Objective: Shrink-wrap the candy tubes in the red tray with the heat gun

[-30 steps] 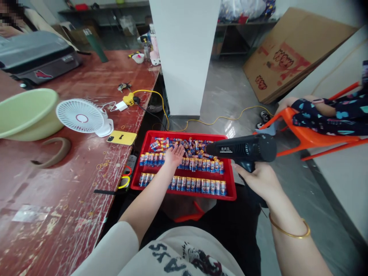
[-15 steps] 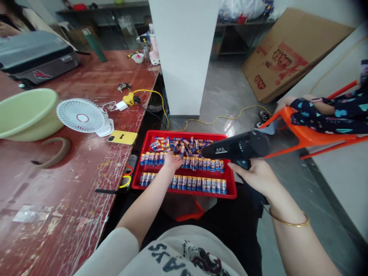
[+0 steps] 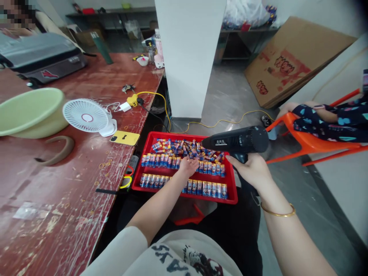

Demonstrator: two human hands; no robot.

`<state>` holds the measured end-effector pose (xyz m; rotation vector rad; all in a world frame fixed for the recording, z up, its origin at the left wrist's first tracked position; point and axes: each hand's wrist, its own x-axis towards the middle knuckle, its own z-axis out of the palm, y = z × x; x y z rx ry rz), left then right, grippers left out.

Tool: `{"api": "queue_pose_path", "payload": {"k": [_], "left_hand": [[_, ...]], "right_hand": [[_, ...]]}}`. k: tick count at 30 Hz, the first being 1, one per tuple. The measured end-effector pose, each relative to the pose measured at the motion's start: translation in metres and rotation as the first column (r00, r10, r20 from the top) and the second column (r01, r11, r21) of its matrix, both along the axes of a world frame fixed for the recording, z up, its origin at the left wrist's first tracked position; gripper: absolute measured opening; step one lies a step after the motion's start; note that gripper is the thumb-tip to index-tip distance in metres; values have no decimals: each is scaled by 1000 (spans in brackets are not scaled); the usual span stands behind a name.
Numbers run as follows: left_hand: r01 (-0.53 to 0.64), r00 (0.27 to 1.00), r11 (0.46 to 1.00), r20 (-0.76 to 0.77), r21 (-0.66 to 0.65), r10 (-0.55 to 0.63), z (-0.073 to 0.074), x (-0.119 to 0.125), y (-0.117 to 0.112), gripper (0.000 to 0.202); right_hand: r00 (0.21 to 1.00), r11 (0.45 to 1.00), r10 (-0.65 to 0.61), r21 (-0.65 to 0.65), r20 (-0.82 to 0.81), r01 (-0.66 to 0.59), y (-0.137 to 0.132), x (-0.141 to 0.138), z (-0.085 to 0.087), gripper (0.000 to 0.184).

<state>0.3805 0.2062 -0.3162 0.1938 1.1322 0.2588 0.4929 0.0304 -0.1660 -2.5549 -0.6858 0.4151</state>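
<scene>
My right hand (image 3: 253, 170) grips the handle of a black heat gun (image 3: 235, 140), its nozzle pointing left over the far right part of a red tray (image 3: 184, 173). Inside the tray, small blue-and-yellow cylinders stand in two rows, a middle row (image 3: 158, 160) and a near row (image 3: 195, 187). Behind them lies a loose pile of the same cylinders (image 3: 172, 145). My left hand (image 3: 189, 166) is at the middle row, fingers stretched to the right and apart, hiding part of it. Whether its fingertips touch a cylinder is hard to make out.
Left of the tray, a worn red table (image 3: 71, 199) bears a white fan (image 3: 86, 116), a yellow phone (image 3: 124, 138) and a green basin (image 3: 34, 111). A person sits on an orange chair (image 3: 324, 142) at right. A white pillar (image 3: 188, 57) stands ahead.
My left hand has moved right along the middle row, and its fingers look more stretched out. The heat gun stays over the tray's right side. The view has shifted slightly.
</scene>
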Motion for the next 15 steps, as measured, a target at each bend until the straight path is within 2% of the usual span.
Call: {"api": "queue_pose_path", "payload": {"k": [3, 7, 9, 11, 15], "left_hand": [[-63, 996, 998, -66, -1, 63, 4, -18, 12, 47], [-158, 976, 987, -144, 34, 161, 8, -66, 28, 43], [-203, 965, 978, -160, 51, 209, 9, -81, 37, 45], [-235, 958, 971, -156, 52, 240, 9, -83, 49, 49], [-264, 961, 963, -65, 53, 268, 15, -67, 78, 49]], "right_hand": [[997, 992, 65, 114, -31, -61, 14, -1, -6, 42], [989, 978, 147, 152, -15, -143, 27, -6, -12, 45], [980, 967, 197, 166, -7, -193, 32, -11, -13, 44], [973, 961, 232, 156, -14, -227, 40, -17, -12, 43], [967, 962, 253, 106, -3, -252, 57, -31, -3, 45]]}}
